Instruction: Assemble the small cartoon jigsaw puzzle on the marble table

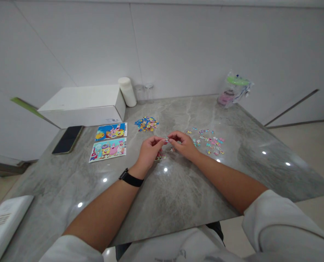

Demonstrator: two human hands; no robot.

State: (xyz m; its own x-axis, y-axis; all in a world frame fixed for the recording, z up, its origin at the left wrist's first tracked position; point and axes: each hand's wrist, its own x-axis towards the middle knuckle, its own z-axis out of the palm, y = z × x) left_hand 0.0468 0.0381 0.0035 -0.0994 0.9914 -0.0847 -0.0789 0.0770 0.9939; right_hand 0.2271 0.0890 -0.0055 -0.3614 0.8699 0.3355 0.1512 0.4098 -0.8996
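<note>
My left hand point(150, 150) and my right hand point(184, 145) meet above the middle of the table, fingertips pinched on small jigsaw puzzle pieces point(166, 139). Whether these are one piece or two joined is too small to tell. Partly under my left hand lies a small patch of puzzle pieces point(160, 157). Right of my right hand are scattered loose pieces point(213, 143), pink, teal and yellow. A heap of blue and yellow pieces point(146, 124) sits beyond my left hand. Two cartoon picture cards point(111, 131) lie to the left, one above the other.
On the grey marbled table point(178, 196), a white box point(82, 105), a white bottle point(127, 92) and clear glasses point(149, 92) stand along the back. A phone point(67, 139) lies at left. A plastic-wrapped cup point(233, 91) stands back right; a white package point(7, 223) lies front left.
</note>
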